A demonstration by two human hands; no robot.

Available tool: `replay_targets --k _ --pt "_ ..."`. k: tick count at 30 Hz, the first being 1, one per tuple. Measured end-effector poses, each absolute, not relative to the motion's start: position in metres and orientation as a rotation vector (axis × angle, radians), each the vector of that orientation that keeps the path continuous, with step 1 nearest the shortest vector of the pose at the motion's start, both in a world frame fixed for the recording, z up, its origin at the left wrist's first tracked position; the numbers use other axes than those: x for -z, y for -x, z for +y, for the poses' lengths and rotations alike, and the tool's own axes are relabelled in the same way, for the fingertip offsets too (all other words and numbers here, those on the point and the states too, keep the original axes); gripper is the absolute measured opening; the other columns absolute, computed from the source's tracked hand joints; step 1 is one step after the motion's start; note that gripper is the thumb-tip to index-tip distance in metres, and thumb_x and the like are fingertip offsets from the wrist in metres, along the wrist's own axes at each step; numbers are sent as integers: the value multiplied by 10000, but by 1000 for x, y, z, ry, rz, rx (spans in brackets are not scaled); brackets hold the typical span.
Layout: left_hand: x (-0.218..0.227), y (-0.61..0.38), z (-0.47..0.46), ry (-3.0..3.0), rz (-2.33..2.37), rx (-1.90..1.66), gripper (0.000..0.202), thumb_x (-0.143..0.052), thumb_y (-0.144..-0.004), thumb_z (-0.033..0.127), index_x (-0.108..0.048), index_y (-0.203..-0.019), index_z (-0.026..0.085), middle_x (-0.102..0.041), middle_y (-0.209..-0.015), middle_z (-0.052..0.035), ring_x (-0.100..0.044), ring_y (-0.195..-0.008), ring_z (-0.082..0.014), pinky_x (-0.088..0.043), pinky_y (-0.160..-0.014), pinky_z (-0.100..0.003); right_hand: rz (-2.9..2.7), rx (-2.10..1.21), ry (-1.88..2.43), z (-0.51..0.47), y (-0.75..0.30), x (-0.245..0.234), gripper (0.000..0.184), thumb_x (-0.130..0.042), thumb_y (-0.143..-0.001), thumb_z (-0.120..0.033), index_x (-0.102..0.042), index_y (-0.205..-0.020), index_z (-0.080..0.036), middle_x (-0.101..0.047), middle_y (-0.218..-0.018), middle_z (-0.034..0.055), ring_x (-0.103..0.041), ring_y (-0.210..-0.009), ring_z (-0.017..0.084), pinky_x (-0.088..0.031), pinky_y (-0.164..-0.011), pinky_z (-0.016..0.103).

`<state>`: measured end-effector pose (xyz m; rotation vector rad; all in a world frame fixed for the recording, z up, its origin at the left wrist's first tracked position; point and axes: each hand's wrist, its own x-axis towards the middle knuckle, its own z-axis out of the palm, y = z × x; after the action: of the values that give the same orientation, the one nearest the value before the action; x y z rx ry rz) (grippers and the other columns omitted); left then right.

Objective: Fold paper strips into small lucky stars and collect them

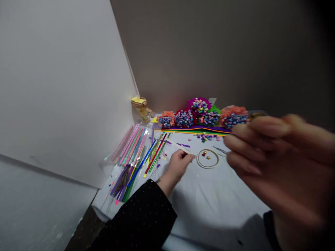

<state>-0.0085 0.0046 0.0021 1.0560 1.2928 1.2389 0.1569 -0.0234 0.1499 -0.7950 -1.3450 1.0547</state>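
Observation:
My left hand (178,164) rests on the white tablecloth (214,198) and pinches a thin pale paper strip (183,149) between thumb and fingers. My right hand (272,167) is raised close to the camera and blurred, its fingers curled together; whether it holds anything I cannot make out. Between the two hands lies a small round ring-shaped dish (207,158) with a few tiny folded stars inside. Metal tweezers (220,150) lie just beyond it.
Several coloured paper strips (141,153) fan out at the left, some in clear sleeves. Paper bouquets filled with tiny stars (201,116) line the back wall. A small jar with a yellow top (141,108) stands in the corner. A white board (60,90) leans at the left.

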Motion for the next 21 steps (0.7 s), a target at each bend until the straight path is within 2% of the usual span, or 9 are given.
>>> replay_targets --k 1,3,5,6,7,10,15,21 --pt "-2 9 5 -1047 1304 -1252 167 -634 -673 292 -545 -655 152 -475 -543 52 -387 -501 -76 -314 -508 -213 -1226 -1221 778 -16 -152 -145 348 -425 -884 -407 -410 -572 -255 -309 -567 1 -325 -466 148 -257 -420 351" --pt "-2 9 5 -1034 1306 -1282 188 -641 -676 312 -546 -660 152 -474 -547 53 -385 -496 -73 -312 -504 -209 -1132 -1223 819 -3 -148 -119 364 -531 -809 -371 -362 -523 -223 -308 -528 -24 -297 -458 118 -271 -442 300" --pt "-3 7 4 -1042 1281 -1303 205 -643 -685 332 -549 -665 151 -481 -555 50 -389 -497 -73 -313 -503 -206 -1288 -1087 1019 8 -148 -79 256 -635 -729 -369 -488 -593 -209 -428 -557 -19 -387 -523 126 -323 -500 279" --pt "-4 6 3 -1054 1261 -1307 207 -643 -689 337 -553 -671 151 -487 -560 48 -393 -499 -74 -316 -506 -206 -1366 -1087 1090 12 -149 -59 185 -662 -697 -358 -564 -718 -203 -487 -605 -13 -437 -566 141 -352 -527 276" --pt "-5 5 2 -1070 1241 -1308 208 -646 -691 338 -556 -676 151 -494 -565 46 -398 -503 -75 -322 -512 -207 -1400 -1097 1135 14 -150 -41 208 -650 -700 -364 -596 -809 -195 -532 -651 2 -473 -602 155 -376 -546 277" --pt "-9 2 -1 -1145 1208 -1317 203 -650 -692 330 -559 -657 151 -514 -577 38 -436 -539 -89 -359 -555 -217 -1510 -1124 1111 15 -152 -9 204 -586 -752 -386 -612 -771 -185 -601 -762 44 -534 -707 184 -433 -634 298" --pt "-10 1 -2 -1318 1215 -1267 157 -624 -724 290 -581 -674 148 -554 -636 15 -497 -617 -115 -393 -607 -227 -1555 -1075 1062 10 -149 -5 187 -561 -777 -366 -587 -716 -191 -562 -714 30 -533 -695 178 -424 -601 276" --pt "-4 1 -2 -1387 1257 -1176 199 -599 -764 321 -610 -706 131 -595 -683 -15 -535 -657 -136 -414 -630 -242 -1559 -1046 1085 9 -146 -4 177 -523 -791 -335 -542 -686 -194 -526 -688 17 -504 -672 166 -404 -593 266"
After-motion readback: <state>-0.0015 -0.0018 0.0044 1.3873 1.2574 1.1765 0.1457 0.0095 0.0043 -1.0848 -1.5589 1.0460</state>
